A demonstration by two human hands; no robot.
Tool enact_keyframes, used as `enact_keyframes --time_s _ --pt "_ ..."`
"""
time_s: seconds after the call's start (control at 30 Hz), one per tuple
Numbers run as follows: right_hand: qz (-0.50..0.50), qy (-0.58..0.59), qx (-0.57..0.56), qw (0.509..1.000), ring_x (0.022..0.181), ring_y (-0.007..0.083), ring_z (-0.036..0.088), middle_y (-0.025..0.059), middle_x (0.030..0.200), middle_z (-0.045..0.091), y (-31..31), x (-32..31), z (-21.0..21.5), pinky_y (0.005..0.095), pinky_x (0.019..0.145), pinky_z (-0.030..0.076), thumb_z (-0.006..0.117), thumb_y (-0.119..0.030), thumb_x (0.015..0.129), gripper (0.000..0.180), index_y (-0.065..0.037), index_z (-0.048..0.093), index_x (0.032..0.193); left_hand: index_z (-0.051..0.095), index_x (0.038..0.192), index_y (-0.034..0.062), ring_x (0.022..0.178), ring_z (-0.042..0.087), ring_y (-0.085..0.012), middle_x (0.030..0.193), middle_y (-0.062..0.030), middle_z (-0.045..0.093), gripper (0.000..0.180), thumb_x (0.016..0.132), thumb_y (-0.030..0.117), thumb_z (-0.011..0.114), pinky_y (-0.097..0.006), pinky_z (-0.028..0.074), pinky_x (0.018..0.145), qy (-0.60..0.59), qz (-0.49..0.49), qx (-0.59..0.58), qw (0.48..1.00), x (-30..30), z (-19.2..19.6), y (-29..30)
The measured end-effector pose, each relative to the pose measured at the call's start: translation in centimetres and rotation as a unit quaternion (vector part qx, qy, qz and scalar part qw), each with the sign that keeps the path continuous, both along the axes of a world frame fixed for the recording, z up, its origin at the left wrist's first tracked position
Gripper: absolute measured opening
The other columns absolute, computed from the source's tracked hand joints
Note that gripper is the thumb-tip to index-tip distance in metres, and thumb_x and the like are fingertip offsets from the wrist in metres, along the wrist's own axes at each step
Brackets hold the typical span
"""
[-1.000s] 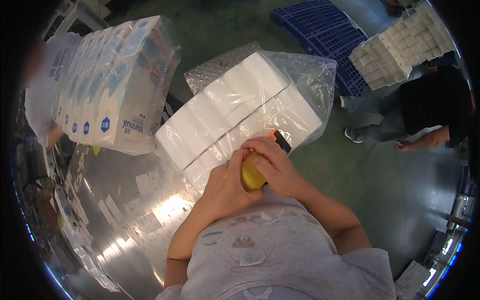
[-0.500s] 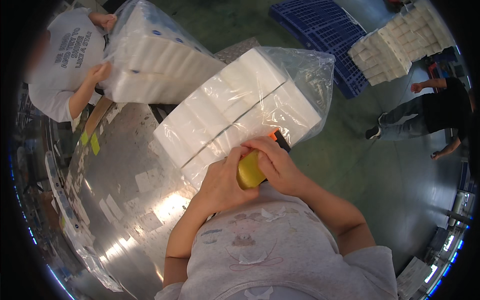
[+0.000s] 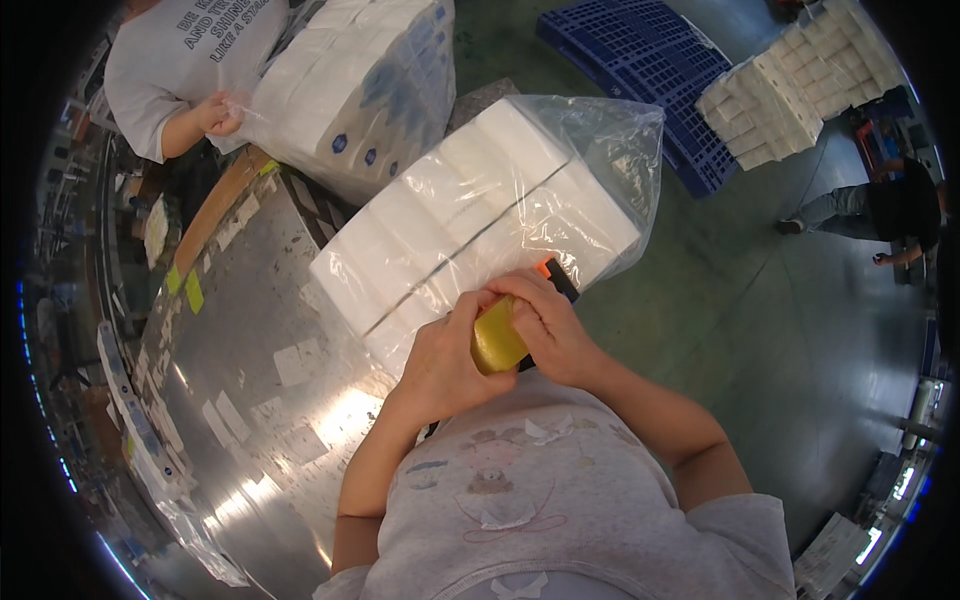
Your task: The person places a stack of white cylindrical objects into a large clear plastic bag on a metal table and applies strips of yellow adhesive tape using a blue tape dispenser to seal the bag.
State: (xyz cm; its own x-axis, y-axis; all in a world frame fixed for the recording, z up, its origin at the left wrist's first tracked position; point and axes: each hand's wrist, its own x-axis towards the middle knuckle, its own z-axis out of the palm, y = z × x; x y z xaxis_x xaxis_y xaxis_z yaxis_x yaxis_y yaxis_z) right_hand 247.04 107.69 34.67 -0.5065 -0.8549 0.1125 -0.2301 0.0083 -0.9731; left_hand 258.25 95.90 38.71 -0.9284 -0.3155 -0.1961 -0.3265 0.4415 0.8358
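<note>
Close to my body, my left hand [image 3: 440, 362] and my right hand [image 3: 557, 330] are closed around a tape dispenser with a yellow tape roll [image 3: 498, 338]. Its black and orange end [image 3: 562, 280] sticks out past my right fingers. My left hand wraps the roll's left side; my right fingers curl over its top and right side. Just beyond my hands lies a large clear plastic bag of white paper packs [image 3: 450, 210], a dark line running along it. Its loose, crumpled film end [image 3: 620, 150] points to the far right.
A metal worktable [image 3: 260, 350] with paper scraps stuck on it spreads to the left. At far left a co-worker's hand [image 3: 218, 114] holds another wrapped bundle [image 3: 340, 90]. Blue pallets [image 3: 640, 60] and stacked white packs [image 3: 790, 90] stand at far right. A person [image 3: 890, 205] is on the floor at right.
The co-worker's bundle has turned and shifted right and away, its printed side now facing more toward me. The person at right has moved farther right. My hands have hardly moved.
</note>
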Motion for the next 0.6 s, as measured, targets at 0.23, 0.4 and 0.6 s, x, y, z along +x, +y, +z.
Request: enact_keyframes --time_s 0.23,0.4,0.6 --pt "0.018 -0.016 0.008 1.000 0.098 0.0264 0.049 0.0128 0.102 0.054 0.01 -0.19 0.24 0.0372 0.092 0.035 0.039 -0.009 0.088 0.026 0.000 0.052 0.108 0.043 0.116 0.0061 0.082 0.062 -0.0391 0.092 -0.0184 0.063 0.061 0.064 0.018 0.072 -0.042 0.051 0.069 -0.003 -0.009 -0.009 1.000 -0.20 -0.01 -0.03" --pt "0.043 0.016 -0.013 0.999 0.099 0.0267 0.047 0.0120 0.101 0.054 0.00 -0.64 0.00 0.0384 0.093 0.032 0.039 -0.010 0.087 0.026 -0.001 0.052 0.108 0.043 0.115 0.0054 0.081 0.062 -0.0388 0.092 -0.0185 0.063 0.061 0.063 0.018 0.072 -0.041 0.051 0.069 -0.008 0.001 0.000 1.000 -0.22 -0.03 0.06" --pt "0.030 0.038 -0.009 0.999 0.099 0.0273 0.047 0.0122 0.102 0.053 0.17 -0.10 -0.20 0.0387 0.093 0.032 0.039 -0.009 0.086 0.027 -0.001 0.052 0.108 0.044 0.115 0.0043 0.083 0.063 -0.0377 0.094 -0.0190 0.063 0.061 0.062 0.017 0.073 -0.039 0.051 0.070 -0.024 0.003 -0.003 1.000 -0.03 0.20 0.18"
